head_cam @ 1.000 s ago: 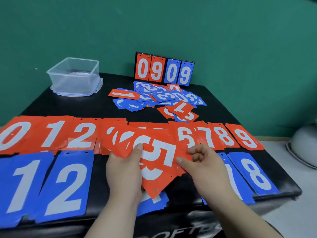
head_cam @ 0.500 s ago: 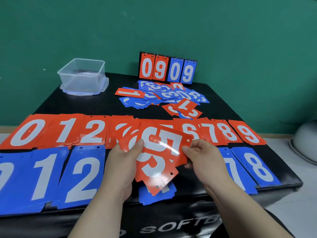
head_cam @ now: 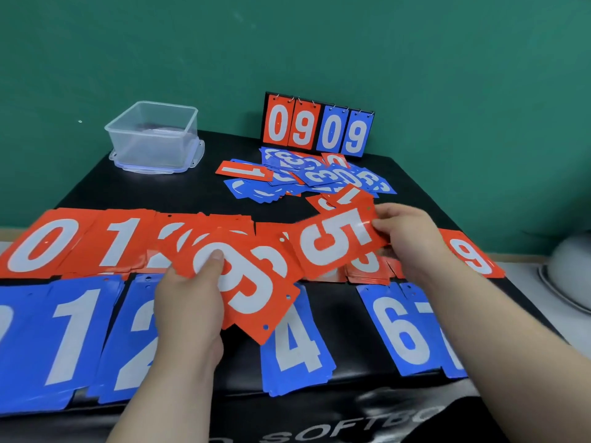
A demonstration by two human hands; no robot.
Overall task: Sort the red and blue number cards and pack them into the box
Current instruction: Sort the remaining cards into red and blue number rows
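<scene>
My left hand (head_cam: 188, 298) grips a fanned bunch of red number cards (head_cam: 252, 282), thumb on top. My right hand (head_cam: 406, 238) pinches a single red 5 card (head_cam: 335, 241) by its right edge, held apart from the bunch and tilted. Below them a row of red card piles (head_cam: 48, 244) runs from 0 on the left to 9 (head_cam: 470, 254) on the right. A row of blue card piles (head_cam: 73, 334) lies nearer me, with a blue 4 (head_cam: 294, 343) and a blue 6 (head_cam: 403, 330) showing. The clear plastic box (head_cam: 153, 135) stands at the back left.
An unsorted heap of red and blue cards (head_cam: 313, 177) lies at the back centre of the black table (head_cam: 160, 193). Behind it stands a flip scoreboard (head_cam: 316, 129) reading 09 09. A white round object (head_cam: 572, 273) sits off the table's right edge.
My right hand has pulled the red 5 card out of the bunch and moved it up and right. The left hand keeps the remaining fanned cards. A blue 4 pile now shows below.
</scene>
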